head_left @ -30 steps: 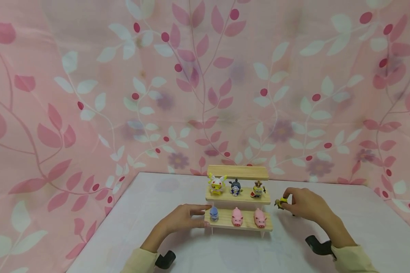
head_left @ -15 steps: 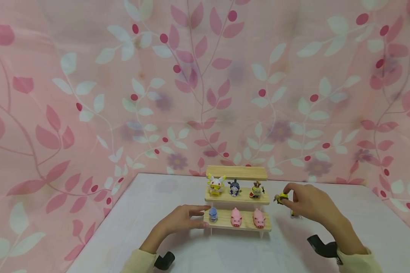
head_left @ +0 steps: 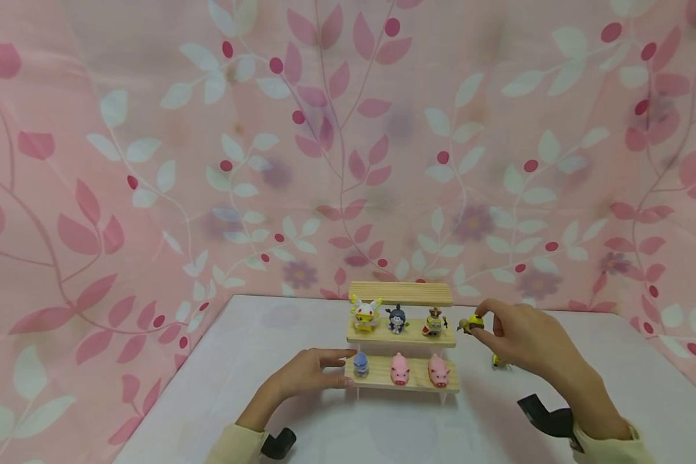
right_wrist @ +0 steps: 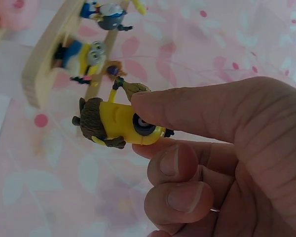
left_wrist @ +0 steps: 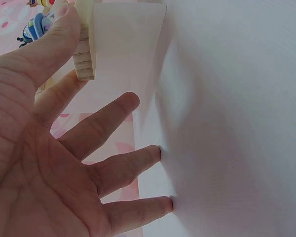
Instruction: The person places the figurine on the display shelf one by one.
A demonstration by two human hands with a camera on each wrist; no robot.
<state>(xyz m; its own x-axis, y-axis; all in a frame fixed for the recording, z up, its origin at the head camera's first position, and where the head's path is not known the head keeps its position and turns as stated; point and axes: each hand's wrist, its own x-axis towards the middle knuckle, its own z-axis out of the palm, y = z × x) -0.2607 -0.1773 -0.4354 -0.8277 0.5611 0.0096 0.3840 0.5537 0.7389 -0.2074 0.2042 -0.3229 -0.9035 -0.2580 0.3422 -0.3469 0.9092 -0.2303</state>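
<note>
My right hand (head_left: 528, 338) pinches a yellow minion figure (right_wrist: 116, 123) with a brown fur piece between thumb and forefinger, lifted just right of the middle shelf. In the right wrist view it lies sideways. My left hand (head_left: 310, 374) holds the left end of the lower board of a tiered wooden display stand (head_left: 403, 383), thumb at the front edge and forefinger behind. In the left wrist view its other fingers (left_wrist: 123, 170) are spread, two tips touching the table. The lower board bears a blue figure (head_left: 361, 365) and two pink pigs, one pig (head_left: 399, 370) in the middle.
On the middle tier stand a white-and-yellow figure (head_left: 365, 314), a dark-haired figure (head_left: 397, 319) and a crowned minion (head_left: 434, 322). Another small yellow figure (head_left: 499, 361) lies on the white table (head_left: 209, 361) below my right hand. A pink floral cloth (head_left: 348, 161) hangs behind.
My right hand has lifted the minion figure up from near the table to about the middle tier's height. The yellow figure beneath has come into view. My left hand stays on the stand.
</note>
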